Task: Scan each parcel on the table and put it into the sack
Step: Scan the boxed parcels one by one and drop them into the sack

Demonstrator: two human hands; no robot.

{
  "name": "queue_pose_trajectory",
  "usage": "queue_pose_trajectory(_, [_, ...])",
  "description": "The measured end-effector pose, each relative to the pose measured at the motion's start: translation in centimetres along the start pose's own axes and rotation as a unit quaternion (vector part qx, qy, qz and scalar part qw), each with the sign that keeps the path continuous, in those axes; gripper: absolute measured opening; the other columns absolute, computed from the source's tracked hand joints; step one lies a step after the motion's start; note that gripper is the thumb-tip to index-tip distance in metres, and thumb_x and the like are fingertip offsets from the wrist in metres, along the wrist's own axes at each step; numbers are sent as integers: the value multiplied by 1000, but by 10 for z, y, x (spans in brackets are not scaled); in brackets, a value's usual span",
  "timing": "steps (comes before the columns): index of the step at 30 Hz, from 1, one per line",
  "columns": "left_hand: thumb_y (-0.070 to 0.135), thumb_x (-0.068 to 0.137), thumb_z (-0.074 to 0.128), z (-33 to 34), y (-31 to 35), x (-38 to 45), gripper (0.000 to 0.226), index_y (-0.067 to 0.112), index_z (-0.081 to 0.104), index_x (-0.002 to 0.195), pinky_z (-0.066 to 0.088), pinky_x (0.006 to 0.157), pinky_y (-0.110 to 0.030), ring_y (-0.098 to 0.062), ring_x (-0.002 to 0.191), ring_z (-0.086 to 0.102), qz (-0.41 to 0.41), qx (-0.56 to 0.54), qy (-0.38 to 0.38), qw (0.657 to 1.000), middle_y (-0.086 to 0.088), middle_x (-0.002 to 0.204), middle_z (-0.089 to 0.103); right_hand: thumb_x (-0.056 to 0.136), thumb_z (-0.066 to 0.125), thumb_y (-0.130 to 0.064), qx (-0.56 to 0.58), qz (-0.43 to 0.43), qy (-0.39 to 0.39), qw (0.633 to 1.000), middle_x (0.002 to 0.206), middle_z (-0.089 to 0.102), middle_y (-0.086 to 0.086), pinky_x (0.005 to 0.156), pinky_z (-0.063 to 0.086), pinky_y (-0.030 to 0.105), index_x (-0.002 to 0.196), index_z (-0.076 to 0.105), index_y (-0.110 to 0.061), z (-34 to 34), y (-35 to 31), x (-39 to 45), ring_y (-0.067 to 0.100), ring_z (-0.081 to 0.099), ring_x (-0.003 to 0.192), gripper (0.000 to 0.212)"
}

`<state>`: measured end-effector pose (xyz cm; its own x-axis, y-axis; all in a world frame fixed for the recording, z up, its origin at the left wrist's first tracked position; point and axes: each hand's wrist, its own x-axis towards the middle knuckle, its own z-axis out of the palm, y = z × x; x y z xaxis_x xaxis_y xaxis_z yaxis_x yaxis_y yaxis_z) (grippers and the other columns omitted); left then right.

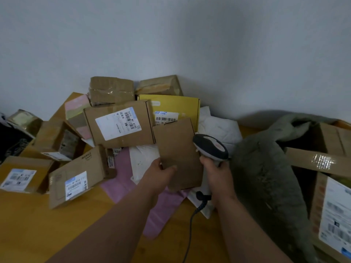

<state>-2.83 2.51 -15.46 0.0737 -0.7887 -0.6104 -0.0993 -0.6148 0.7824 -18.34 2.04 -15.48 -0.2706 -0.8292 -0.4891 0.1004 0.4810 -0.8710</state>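
Observation:
My left hand (pixel 161 172) grips the lower edge of a flat brown cardboard parcel (pixel 177 149) and holds it up above the table; its plain side faces me. My right hand (pixel 216 171) grips the handle of a grey and black barcode scanner (pixel 209 147), whose head sits right beside the parcel's right edge. Its cable (pixel 190 228) hangs down over the table. The grey-green sack (pixel 266 177) slumps at my right, touching my right forearm; its mouth is at the upper right.
Several labelled cardboard boxes (pixel 117 124) pile up at the back and left of the wooden table (pixel 38 224), with a yellow box (pixel 171 107), pink mailer bags (pixel 133 179) and white mailers (pixel 218 128). An open carton (pixel 326 205) stands at the right.

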Motion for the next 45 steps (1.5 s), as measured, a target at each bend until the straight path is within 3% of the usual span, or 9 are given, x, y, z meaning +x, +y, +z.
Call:
queue_pose_trajectory(4, [40,85,70,-4,-6,-12,75,25,31,146,44,81,-30,-9,99,52,4,-54,-6,998,9,123,52,87,69,-31,47,55,37,997,104,69,1,94,49,44,102,66,-23,-9,4,-20,24,61,104,17])
queue_pose_trajectory(9, [66,49,78,-6,-10,-38,122,32,20,150,44,95,-39,-21,124,47,30,-50,-31,998,4,145,41,84,70,-35,68,37,44,996,104,72,7,85,51,41,103,70,-11,-9,11,-64,26,66,102,31])
queue_pose_trajectory(12, [72,39,83,-17,-14,-59,146,38,1,154,41,106,-43,-24,134,43,32,-61,-95,993,10,147,34,88,71,-31,117,23,22,993,107,73,13,88,57,54,113,67,-11,-6,17,-92,32,72,100,33])
queue_pose_trajectory(18, [34,71,83,-54,-35,-115,73,16,53,134,53,93,-51,-33,106,66,31,-182,-204,961,-13,117,69,91,69,-27,117,-27,41,992,107,73,4,84,53,40,114,67,-17,1,31,-153,21,68,97,25])
queue_pose_trajectory(24, [32,37,99,-91,-58,-162,98,8,63,125,54,88,-54,-38,111,64,7,-306,-296,905,-19,125,64,85,72,-36,142,-33,59,988,111,72,2,91,54,45,121,65,-22,4,50,-208,24,66,104,40])
queue_pose_trajectory(28, [35,44,96,-105,-70,-181,73,10,75,109,43,95,-58,-39,99,68,47,-267,-315,909,-20,120,67,85,74,-33,150,-70,46,985,121,69,-1,102,49,51,124,64,-25,10,58,-239,23,63,113,41])
queue_pose_trajectory(33, [33,79,75,-109,-73,-193,62,14,54,134,41,95,-70,-44,114,60,92,-252,-209,940,-19,124,65,86,74,-32,174,-109,58,977,127,66,-2,105,47,52,130,61,-28,5,61,-262,22,60,118,46])
queue_pose_trajectory(39, [35,98,51,-96,-65,-215,34,38,50,133,56,77,-35,-14,95,68,180,-79,-134,971,6,112,69,90,71,-23,188,-141,95,967,123,64,-4,91,44,37,132,59,-22,-14,55,-270,17,57,111,44])
queue_pose_trajectory(45, [16,96,56,-64,-70,-221,50,47,46,133,55,87,-52,-28,108,60,129,-39,-168,977,1,123,60,91,69,-25,155,-160,101,970,103,64,-17,84,43,31,118,60,-28,-59,50,-281,0,57,95,28])
